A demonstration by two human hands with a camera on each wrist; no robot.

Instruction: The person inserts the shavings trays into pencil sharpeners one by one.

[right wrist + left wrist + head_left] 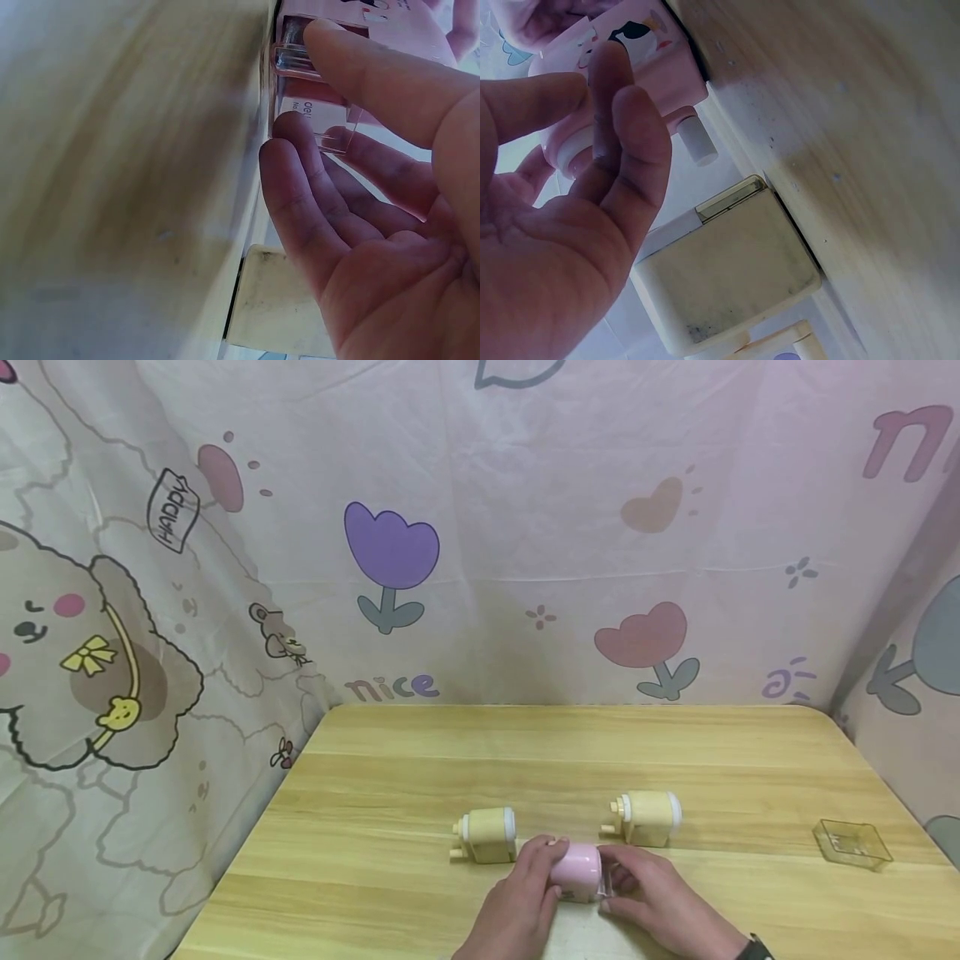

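Observation:
A pink crank pencil sharpener (577,865) with a cartoon print lies between both hands near the front of the table. My left hand (517,893) grips its crank end, with fingers and thumb around the body. At the other end, my right hand (654,887) holds the clear shavings drawer (298,61), which sticks partly out of the pink body. The right thumb lies on the drawer and the fingers curl below it. Beyond the left hand stands a yellow crank sharpener (489,836); a second yellow sharpener (651,817) stands beyond the right hand.
A small see-through yellowish drawer (853,847) lies by itself at the right of the wooden table (375,777). A printed cloth (510,527) hangs behind the table and along both sides. A dark band (753,948) circles the right wrist.

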